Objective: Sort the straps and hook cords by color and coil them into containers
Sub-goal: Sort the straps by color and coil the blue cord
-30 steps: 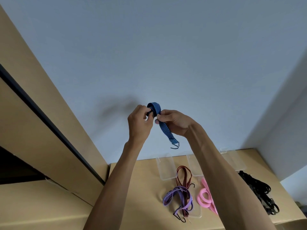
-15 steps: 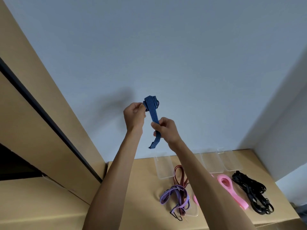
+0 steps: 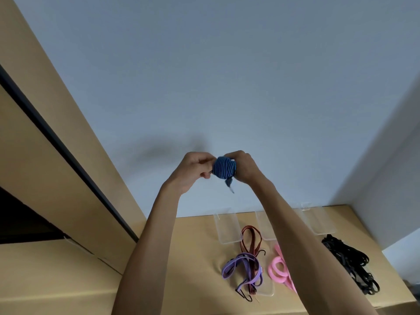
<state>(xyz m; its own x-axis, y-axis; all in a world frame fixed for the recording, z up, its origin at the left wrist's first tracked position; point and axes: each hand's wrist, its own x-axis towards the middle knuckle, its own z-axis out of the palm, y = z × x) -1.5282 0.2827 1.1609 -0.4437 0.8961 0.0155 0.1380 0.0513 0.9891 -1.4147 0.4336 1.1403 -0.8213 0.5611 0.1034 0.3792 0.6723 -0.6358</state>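
Observation:
A blue striped hook cord (image 3: 224, 168) is wound into a tight coil, held up in front of the wall. My left hand (image 3: 193, 170) pinches its left side and my right hand (image 3: 244, 167) grips its right side. A short loose end hangs below the coil. Down on the wooden table (image 3: 193, 258) lie a purple cord (image 3: 244, 267), a dark red cord (image 3: 251, 239), a pink strap (image 3: 278, 270) and a heap of black straps (image 3: 350, 262). Clear plastic containers (image 3: 227, 226) stand along the wall; my right arm hides part of them.
A wooden cabinet side with a dark gap (image 3: 56, 142) rises on the left. A wall corner (image 3: 372, 155) closes the right side. The table's right edge runs just past the black straps.
The blue cord's hanging length has been wound up into a compact coil. Both hands have come together around it, the right hand rising from below.

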